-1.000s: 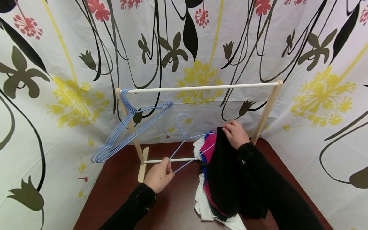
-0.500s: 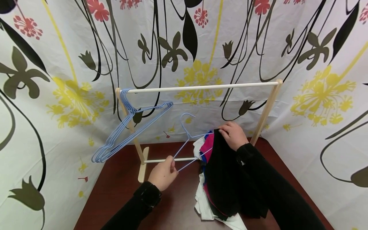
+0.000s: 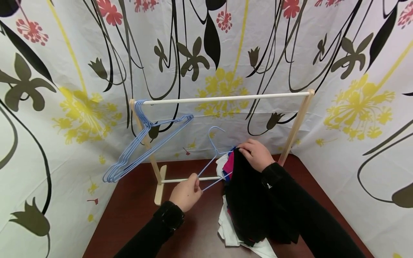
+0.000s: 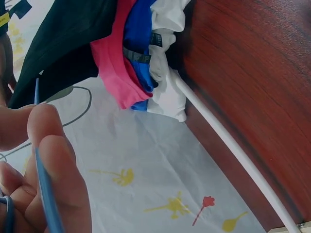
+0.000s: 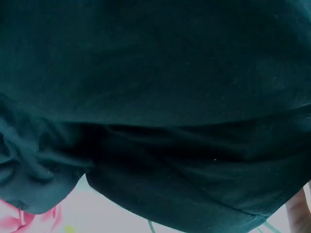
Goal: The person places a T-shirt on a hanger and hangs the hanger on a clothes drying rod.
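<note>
Fabric of a black garment (image 3: pixel 248 200) is gripped at its top edge by the right hand (image 3: pixel 257 154), fingers curled over the cloth, above a pile of clothes (image 3: pixel 230 234) on the brown table (image 3: pixel 135 215). A blue wire hanger (image 3: pixel 213 159) is pinched at its lower corner by the left hand (image 3: pixel 187 193), thumb and fingers closed on the wire; the same pinch is seen in the left wrist view (image 4: pixel 46 194). Compared with a second ago, the hanger has been carried to the right, and its far arm is now hidden behind the black cloth beside pink and blue layers (image 4: pixel 129 63). The right hand has been shifted slightly left. It is judged that the hanger is being fed into the garment. More blue hangers (image 3: pixel 142 147) are hung at the left end of the wooden rack (image 3: pixel 226 97), untouched.
</note>
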Available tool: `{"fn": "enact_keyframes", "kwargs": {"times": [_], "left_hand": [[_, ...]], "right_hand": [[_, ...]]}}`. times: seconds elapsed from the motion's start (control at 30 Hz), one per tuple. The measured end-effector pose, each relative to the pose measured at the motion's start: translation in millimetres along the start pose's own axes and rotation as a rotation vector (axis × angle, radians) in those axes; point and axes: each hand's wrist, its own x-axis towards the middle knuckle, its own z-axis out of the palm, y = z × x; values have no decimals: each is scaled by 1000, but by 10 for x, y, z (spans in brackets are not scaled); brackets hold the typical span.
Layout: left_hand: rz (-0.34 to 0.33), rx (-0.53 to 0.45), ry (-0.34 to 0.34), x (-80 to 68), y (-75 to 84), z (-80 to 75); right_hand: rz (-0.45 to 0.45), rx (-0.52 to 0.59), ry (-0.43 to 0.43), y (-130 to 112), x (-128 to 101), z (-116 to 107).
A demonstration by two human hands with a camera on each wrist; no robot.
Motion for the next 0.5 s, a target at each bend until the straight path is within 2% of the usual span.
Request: {"fn": "enact_keyframes", "kwargs": {"times": [0.2,0.5], "left_hand": [[11,4,0,22,23,20],[14,5,-11,67,82,69]], "right_hand": [[23,16,-14,-81,0,7],[-29,53,16,-173,13,38]]}}
